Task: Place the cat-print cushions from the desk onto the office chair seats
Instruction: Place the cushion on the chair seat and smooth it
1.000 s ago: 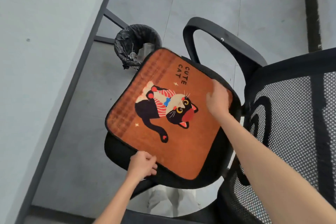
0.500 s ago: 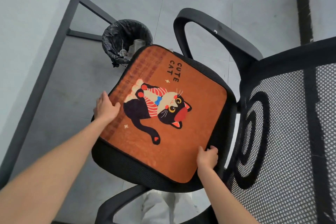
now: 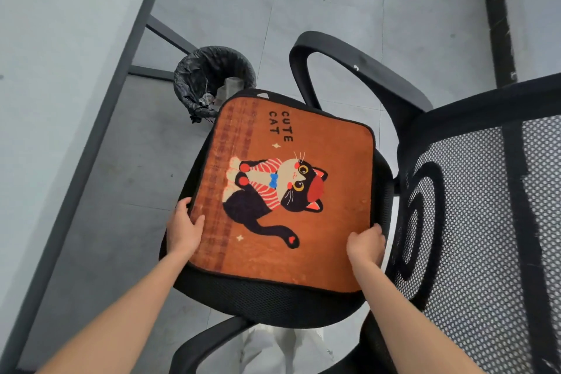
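Lower centre of frame: left hand (image 3: 184, 232) grips the cushion (image 3: 303, 191) at its left edge, thumb on top; right hand (image 3: 365, 244) pinches the lower right corner. The cushion lies flat on the chair seat (image 3: 267, 300), mid-frame, nearly squared. Judged light, thin, pliant, plush-faced; edges and corners give the best purchase. Beyond, upper left: bin (image 3: 212, 79), desk (image 3: 60, 39).
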`<state>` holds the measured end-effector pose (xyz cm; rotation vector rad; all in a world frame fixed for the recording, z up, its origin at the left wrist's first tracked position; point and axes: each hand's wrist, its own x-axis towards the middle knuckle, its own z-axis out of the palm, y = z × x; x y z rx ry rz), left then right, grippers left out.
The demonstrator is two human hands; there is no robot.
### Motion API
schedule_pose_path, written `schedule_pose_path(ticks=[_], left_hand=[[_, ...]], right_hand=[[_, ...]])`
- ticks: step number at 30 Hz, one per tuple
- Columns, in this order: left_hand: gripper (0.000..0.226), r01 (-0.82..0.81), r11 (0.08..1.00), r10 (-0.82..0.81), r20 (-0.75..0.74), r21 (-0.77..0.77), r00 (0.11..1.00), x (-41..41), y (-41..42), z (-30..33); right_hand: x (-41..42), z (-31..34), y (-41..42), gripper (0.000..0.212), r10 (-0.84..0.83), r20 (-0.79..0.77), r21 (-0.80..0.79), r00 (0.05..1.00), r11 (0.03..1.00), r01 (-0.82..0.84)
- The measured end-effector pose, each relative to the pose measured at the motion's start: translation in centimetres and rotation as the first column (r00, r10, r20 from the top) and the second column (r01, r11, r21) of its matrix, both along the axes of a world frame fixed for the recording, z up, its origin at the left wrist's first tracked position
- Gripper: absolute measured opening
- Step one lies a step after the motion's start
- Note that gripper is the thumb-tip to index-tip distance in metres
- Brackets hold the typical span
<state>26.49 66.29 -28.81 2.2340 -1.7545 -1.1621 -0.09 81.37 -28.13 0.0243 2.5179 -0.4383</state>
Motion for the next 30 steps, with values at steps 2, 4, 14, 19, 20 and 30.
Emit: schedule_pose_path(ticks=[2,4,14,19,20,30], left_hand=[[0.056,0.022,1.000,-0.022,0.004,-0.014,1.000,0.3,0.8,0.0],[0.062,0.109,0.993,-0.106,0.058,-0.040,0.993,0.7,2.0,0.2],[0.066,0.187,0.980,-0.177,0.124,-0.069,0.976,2.1,5.1,-0.6],[0.049,-0.042,0.996,0.045,0.031,-0.079,0.999,2.4,4.7,-0.7],[0.049,-0.041,0.997,0.043,0.030,-0.069,0.999,2.5,4.5,-0.8],[0.048,-0.034,0.997,0.037,0.047,-0.063,0.998,2.9,4.1,-0.2]], right_hand=[[1.6,-0.3,1.4,0.064,0.136,-0.041,0.054,0.990,0.990,-0.133],[3.6,-0.4,3.3,0.069,0.453,-0.147,0.146,0.879,0.889,-0.434],[7.9,-1.9,5.8,0.109,0.924,0.118,0.288,0.364,0.319,-0.903],[8.3,-1.8,5.9,0.049,0.949,0.060,0.278,0.309,0.281,-0.919],[8.3,-1.8,6.0,0.044,0.955,0.052,0.281,0.293,0.267,-0.922],[9.5,-1.0,7.1,0.043,0.954,0.120,0.248,0.275,0.239,-0.939]])
